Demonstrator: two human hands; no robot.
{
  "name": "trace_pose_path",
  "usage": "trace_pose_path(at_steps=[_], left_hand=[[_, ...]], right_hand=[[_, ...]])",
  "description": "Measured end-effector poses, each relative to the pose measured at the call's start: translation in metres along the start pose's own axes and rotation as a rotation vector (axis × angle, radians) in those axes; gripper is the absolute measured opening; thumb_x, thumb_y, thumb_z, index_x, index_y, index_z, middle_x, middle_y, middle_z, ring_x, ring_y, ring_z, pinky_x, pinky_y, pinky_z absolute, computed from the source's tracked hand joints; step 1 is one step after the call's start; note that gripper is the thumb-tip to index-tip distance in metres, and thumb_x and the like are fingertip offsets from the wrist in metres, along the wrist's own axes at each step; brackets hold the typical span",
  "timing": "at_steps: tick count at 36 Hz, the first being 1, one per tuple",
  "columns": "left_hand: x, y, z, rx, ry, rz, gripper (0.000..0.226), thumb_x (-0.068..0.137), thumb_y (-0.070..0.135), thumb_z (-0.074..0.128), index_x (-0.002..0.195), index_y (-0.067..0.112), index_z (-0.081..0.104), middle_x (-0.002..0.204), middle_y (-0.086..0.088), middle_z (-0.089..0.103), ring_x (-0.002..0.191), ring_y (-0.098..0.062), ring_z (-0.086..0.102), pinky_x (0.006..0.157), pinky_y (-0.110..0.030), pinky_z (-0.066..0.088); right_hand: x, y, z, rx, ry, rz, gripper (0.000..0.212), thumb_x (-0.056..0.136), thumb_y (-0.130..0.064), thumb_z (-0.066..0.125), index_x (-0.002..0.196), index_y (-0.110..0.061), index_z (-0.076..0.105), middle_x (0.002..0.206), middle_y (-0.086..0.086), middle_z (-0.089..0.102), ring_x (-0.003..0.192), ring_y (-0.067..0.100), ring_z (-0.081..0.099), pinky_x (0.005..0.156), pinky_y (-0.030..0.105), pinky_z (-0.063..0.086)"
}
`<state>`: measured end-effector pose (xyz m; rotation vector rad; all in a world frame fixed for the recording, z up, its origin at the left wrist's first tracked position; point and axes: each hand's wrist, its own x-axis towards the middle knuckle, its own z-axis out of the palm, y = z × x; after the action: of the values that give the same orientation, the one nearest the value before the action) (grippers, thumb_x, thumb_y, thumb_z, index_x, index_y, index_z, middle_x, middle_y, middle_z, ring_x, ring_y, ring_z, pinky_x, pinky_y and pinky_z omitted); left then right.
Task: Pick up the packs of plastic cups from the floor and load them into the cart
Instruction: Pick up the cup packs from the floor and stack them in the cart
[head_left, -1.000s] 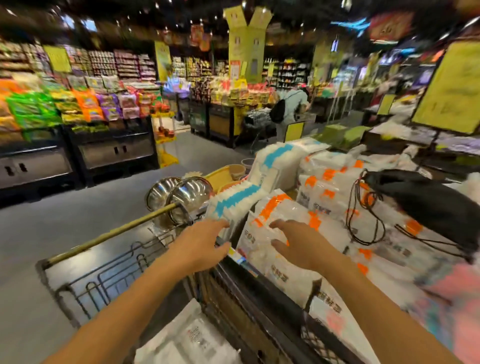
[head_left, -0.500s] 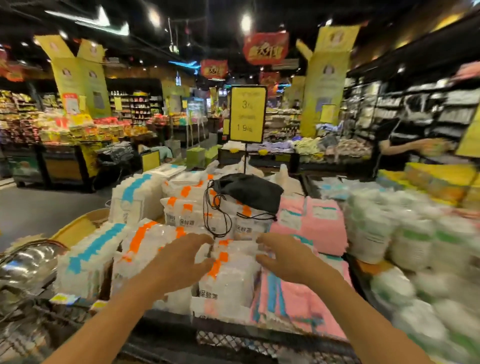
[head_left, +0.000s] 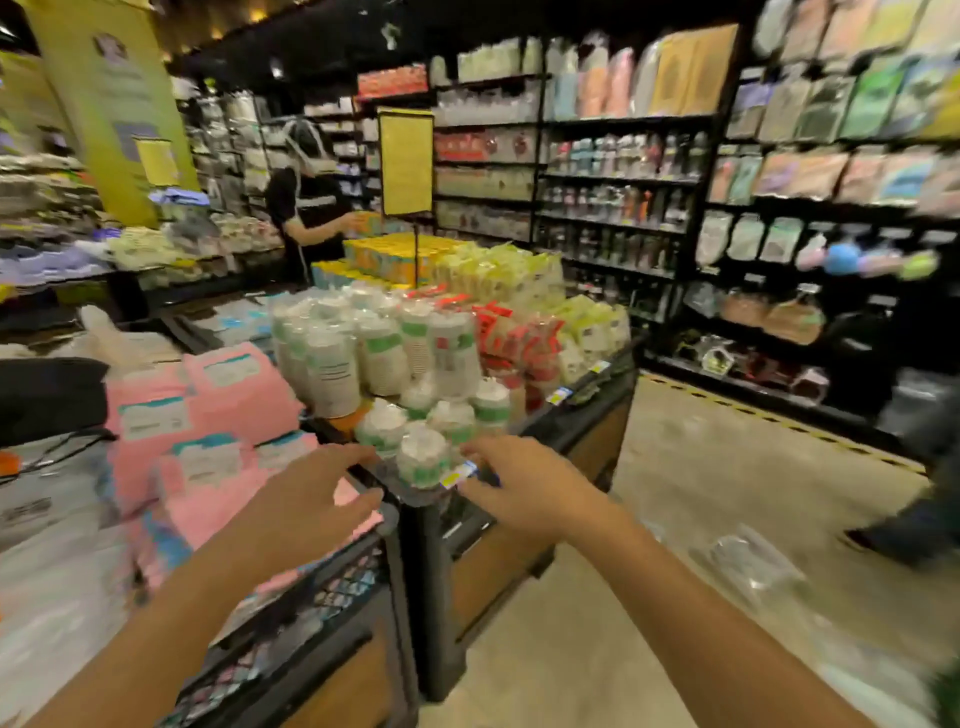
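Both hands are open and empty, the left hand (head_left: 306, 499) and right hand (head_left: 524, 488) flanking a cup pack (head_left: 423, 457) at the display bin's (head_left: 498, 577) near corner. A clear pack (head_left: 748, 566) lies on the floor (head_left: 675, 467). Labels are too blurred to read.

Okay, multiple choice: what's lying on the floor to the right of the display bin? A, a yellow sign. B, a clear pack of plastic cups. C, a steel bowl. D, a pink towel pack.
B: a clear pack of cups lies on the floor, right of the bin.
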<state>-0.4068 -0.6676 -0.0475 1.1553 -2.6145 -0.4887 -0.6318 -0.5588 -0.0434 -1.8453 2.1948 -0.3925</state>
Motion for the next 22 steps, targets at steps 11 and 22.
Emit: trace_pose_path(at_steps=[11,22], left_hand=[[0.051,0.151,0.090,-0.060,-0.248,0.340,0.043,0.095,0.045,0.054,0.137,0.037,0.047,0.136,0.020,0.045,0.128,-0.006,0.044,0.104,-0.025,0.037],[0.125,0.305,0.162,0.003,-0.326,0.551,0.046,0.096,0.046,0.051,0.140,0.035,0.045,0.139,0.013,0.050,0.123,-0.007,0.050,0.102,-0.031,0.045]], right_hand=[[-0.113,0.134,-0.013,0.028,0.055,0.358,0.047,0.104,-0.048,0.051,0.143,-0.022,0.050,0.134,0.003,0.061,0.121,0.025,0.058,0.098,0.044,0.053],[-0.173,0.274,-0.076,0.042,0.106,0.608,0.055,0.103,-0.048,0.051,0.153,-0.028,0.040,0.149,0.002,0.055,0.131,0.026,0.056,0.106,0.043,0.051]])
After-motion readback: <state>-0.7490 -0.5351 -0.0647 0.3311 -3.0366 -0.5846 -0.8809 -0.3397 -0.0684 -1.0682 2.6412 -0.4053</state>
